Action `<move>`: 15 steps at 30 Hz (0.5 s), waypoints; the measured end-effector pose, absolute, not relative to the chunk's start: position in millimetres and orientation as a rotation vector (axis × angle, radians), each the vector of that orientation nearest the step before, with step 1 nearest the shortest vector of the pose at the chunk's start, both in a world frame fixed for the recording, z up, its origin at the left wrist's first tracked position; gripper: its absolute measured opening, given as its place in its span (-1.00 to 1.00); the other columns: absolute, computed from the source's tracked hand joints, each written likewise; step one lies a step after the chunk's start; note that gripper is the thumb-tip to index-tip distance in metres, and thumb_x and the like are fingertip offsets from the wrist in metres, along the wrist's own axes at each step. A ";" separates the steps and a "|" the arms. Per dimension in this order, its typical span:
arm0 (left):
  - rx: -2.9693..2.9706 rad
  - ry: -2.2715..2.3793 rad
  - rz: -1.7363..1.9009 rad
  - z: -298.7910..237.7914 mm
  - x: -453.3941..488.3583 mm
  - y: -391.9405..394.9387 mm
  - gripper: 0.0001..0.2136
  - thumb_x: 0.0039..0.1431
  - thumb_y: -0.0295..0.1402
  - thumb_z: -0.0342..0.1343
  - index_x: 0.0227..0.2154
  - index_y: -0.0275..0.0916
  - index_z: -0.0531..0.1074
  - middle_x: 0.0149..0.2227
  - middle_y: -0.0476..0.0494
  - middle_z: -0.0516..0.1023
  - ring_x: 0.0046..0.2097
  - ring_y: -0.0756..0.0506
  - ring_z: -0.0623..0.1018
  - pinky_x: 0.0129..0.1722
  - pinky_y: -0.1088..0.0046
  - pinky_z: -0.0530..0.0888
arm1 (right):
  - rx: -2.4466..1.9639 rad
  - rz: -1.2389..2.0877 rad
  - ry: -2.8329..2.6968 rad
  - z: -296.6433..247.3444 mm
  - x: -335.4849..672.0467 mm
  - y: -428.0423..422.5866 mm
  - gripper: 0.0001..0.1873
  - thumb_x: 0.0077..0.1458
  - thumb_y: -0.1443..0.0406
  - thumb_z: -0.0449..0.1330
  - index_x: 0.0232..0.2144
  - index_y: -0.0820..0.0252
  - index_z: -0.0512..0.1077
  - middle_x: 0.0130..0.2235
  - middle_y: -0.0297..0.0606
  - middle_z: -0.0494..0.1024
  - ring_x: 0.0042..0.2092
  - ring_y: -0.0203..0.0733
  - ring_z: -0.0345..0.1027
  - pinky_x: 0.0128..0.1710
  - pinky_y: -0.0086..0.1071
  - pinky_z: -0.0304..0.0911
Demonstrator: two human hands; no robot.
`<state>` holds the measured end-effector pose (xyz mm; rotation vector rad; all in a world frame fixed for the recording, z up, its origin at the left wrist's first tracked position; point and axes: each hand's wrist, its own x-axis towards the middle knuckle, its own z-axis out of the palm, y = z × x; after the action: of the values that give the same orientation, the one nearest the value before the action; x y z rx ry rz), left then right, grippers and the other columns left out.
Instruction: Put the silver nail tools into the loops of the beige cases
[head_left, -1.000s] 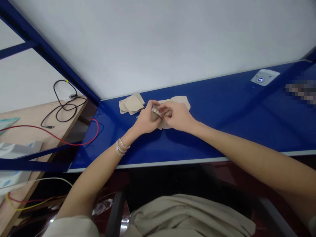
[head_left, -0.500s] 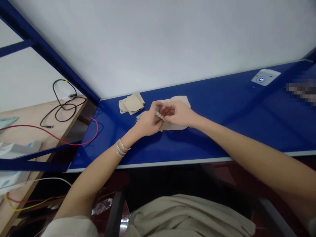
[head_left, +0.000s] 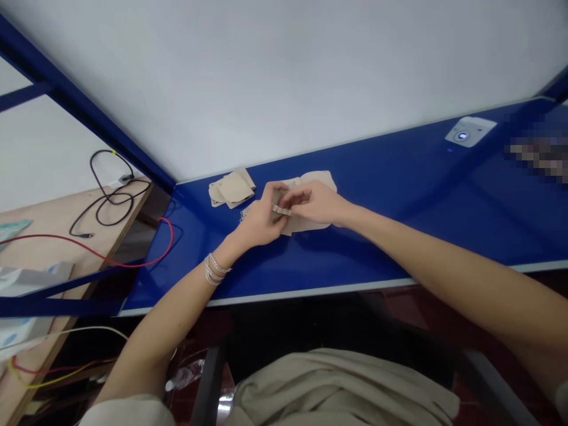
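Observation:
My left hand (head_left: 260,220) and my right hand (head_left: 316,202) meet over the blue table (head_left: 399,201), both pinching a small beige strip (head_left: 281,209) with ridges between their fingertips. Under the hands lies a larger beige fabric piece (head_left: 320,179) flat on the table. A small pile of beige fabric pieces (head_left: 231,189) sits just left of the hands. Bracelets circle my left wrist.
A white wall panel rises behind the table. A small white device with a blue light (head_left: 465,131) lies at the far right. To the left, a wooden bench (head_left: 48,219) carries black cable loops (head_left: 109,195) and a red wire (head_left: 133,260). A blue frame bar (head_left: 89,115) runs diagonally.
Both hands stay together on the small strip, shifting slightly down and left; the fingers have reworked their pinch on it. The view has tilted a little.

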<state>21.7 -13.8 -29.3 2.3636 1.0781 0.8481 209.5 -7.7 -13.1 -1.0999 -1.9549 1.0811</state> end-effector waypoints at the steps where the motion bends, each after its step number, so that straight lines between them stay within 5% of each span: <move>1: 2.357 1.078 0.855 -29.3 21.0 -13.0 -0.48 0.04 -0.44 0.13 0.07 -0.22 0.13 -0.13 -0.19 0.50 -0.24 -0.13 0.58 -0.21 0.32 0.46 | -1.082 1.025 -1.985 -14.0 209.3 -7.7 -0.68 -0.12 0.48 0.11 -0.36 0.20 0.61 -0.33 -0.29 0.65 -0.27 -0.21 0.49 -0.23 -0.40 0.34; 7: 2.350 1.057 0.887 -30.0 19.8 -11.2 -0.47 0.02 -0.47 0.13 0.08 -0.21 0.13 -0.21 -0.13 0.49 -0.32 -0.08 0.55 -0.31 0.40 0.44 | -1.042 0.796 -2.111 -13.3 204.3 -10.9 -0.69 -0.14 0.52 0.10 -0.35 0.23 0.56 -0.33 -0.26 0.62 -0.29 -0.20 0.46 -0.25 -0.38 0.32; 15: 2.367 1.107 0.833 -26.2 22.3 -15.7 -0.47 0.02 -0.47 0.12 0.08 -0.23 0.13 -0.26 -0.11 0.48 -0.35 -0.08 0.54 -0.33 0.38 0.44 | -1.026 1.042 -2.099 -7.8 206.9 -11.3 -0.71 -0.14 0.51 0.11 -0.36 0.25 0.54 -0.33 -0.25 0.61 -0.30 -0.22 0.44 -0.30 -0.41 0.30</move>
<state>22.3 -15.7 -26.2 2.3672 1.1067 0.8333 206.9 -11.3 -7.8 -1.0257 -2.0992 1.0422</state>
